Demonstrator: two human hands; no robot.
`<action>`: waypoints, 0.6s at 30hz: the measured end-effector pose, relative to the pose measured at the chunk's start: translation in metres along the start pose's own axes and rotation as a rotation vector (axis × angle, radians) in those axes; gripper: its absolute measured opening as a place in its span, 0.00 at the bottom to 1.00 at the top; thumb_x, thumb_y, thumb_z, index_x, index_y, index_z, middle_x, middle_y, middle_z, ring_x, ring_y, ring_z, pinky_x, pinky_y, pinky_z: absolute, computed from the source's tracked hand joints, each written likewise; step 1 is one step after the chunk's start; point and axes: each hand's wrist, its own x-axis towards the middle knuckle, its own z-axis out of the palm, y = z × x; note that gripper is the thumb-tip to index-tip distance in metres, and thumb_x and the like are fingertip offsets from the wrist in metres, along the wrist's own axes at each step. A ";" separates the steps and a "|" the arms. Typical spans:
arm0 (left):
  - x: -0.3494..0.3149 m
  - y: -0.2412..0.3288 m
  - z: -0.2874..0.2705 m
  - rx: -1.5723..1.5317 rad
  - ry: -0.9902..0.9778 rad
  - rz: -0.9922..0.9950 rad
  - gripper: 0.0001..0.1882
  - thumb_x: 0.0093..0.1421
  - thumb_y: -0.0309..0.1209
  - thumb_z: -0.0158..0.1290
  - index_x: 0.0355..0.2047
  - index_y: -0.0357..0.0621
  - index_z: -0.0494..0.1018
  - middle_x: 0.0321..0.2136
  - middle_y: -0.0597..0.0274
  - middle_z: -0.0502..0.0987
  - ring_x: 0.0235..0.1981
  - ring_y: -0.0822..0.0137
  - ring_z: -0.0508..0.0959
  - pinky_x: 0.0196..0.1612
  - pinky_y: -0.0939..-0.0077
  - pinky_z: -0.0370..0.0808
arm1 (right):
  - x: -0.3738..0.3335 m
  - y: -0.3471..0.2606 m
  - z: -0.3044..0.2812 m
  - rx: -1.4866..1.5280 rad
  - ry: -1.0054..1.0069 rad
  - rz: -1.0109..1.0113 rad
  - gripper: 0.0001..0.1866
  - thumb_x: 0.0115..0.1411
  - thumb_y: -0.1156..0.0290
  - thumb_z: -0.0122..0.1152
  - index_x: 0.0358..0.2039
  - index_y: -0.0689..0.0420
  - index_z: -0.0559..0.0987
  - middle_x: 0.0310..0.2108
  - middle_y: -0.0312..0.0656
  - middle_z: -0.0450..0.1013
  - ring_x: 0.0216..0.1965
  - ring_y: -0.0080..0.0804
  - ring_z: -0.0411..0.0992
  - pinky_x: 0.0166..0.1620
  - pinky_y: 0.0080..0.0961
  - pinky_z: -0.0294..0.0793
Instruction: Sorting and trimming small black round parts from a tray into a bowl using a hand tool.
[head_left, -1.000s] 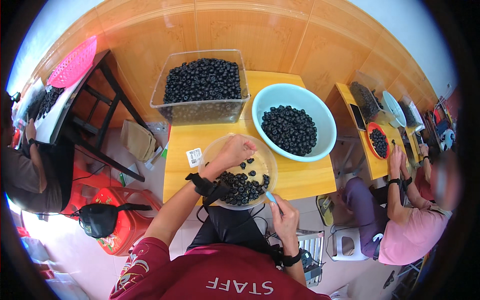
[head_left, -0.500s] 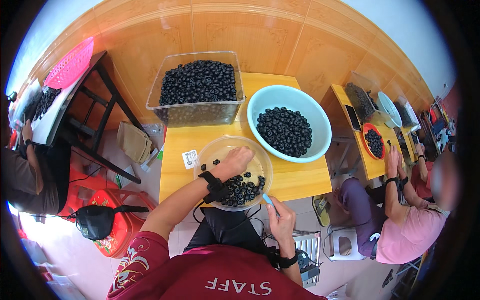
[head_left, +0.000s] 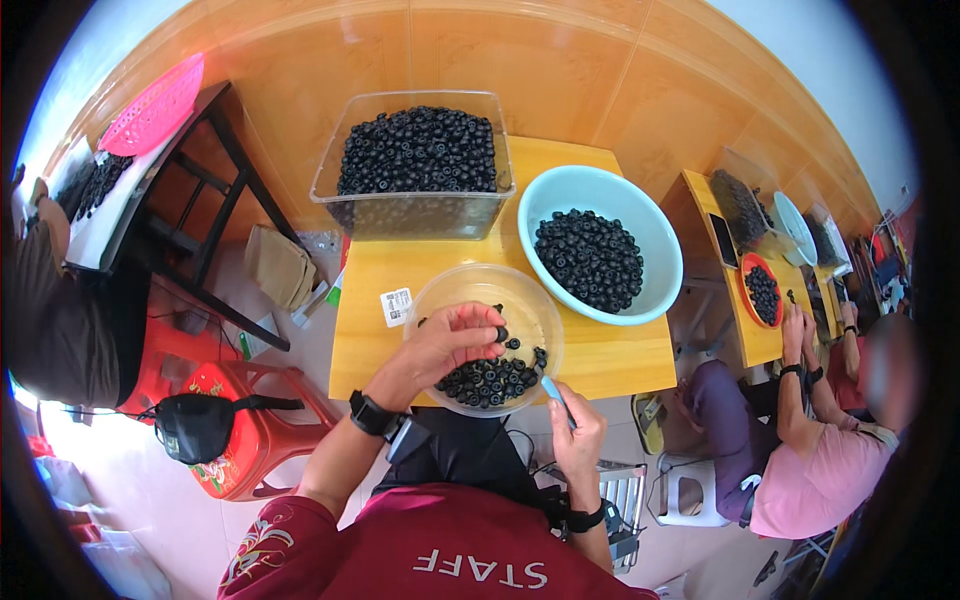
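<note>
My left hand (head_left: 455, 345) is over a round clear plastic bowl (head_left: 552, 330), pinching a small round black part (head_left: 501, 334) with a hole between thumb and fingers. Below it, many more black ring-like parts (head_left: 490, 384) lie in the near half of the bowl. At the bowl's right near edge, my right hand (head_left: 580, 432) is closed around a slim pale-blue tool (head_left: 556, 392). Its tip points up toward the bowl's rim; I cannot make out the exact kind of tool.
A clear rectangular bin (head_left: 420, 215) heaped with black parts stands at the back of the wooden table (head_left: 625, 365). Right of it sits a light-blue basin (head_left: 665, 250) of the same parts. A red stool (head_left: 290, 440) is at left; co-workers sit on both sides.
My left hand has turned over and lifted from inside the bowl, and a black part now shows between its fingers. My right hand with the tool has stayed near the bowl's edge.
</note>
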 end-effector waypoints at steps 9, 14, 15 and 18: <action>-0.025 -0.037 0.000 -0.402 -0.052 -0.032 0.08 0.58 0.23 0.52 0.39 0.42 0.71 0.32 0.63 0.76 0.33 0.72 0.79 0.39 0.81 0.77 | 0.014 -0.030 0.008 -0.030 -0.092 -0.187 0.12 0.53 0.75 0.60 0.40 0.58 0.78 0.23 0.45 0.73 0.20 0.32 0.71 0.24 0.26 0.69; -0.026 -0.040 0.000 -0.417 -0.065 -0.037 0.08 0.58 0.24 0.53 0.39 0.42 0.71 0.32 0.63 0.77 0.33 0.73 0.79 0.40 0.82 0.77 | 0.016 -0.028 0.010 -0.130 -0.124 -0.245 0.13 0.52 0.73 0.62 0.40 0.56 0.78 0.20 0.42 0.70 0.20 0.35 0.71 0.23 0.28 0.69; -0.026 -0.040 0.000 -0.415 -0.069 -0.041 0.08 0.57 0.24 0.53 0.39 0.42 0.71 0.32 0.63 0.77 0.33 0.73 0.79 0.39 0.82 0.77 | 0.017 -0.028 0.010 -0.130 -0.126 -0.246 0.13 0.52 0.73 0.62 0.40 0.56 0.78 0.20 0.42 0.70 0.20 0.35 0.71 0.23 0.28 0.69; -0.025 -0.041 -0.001 -0.426 -0.079 -0.047 0.08 0.57 0.24 0.54 0.38 0.42 0.71 0.32 0.63 0.77 0.33 0.72 0.79 0.39 0.82 0.77 | 0.018 -0.027 0.010 -0.137 -0.118 -0.266 0.13 0.51 0.73 0.62 0.40 0.55 0.78 0.20 0.42 0.70 0.19 0.35 0.71 0.23 0.29 0.68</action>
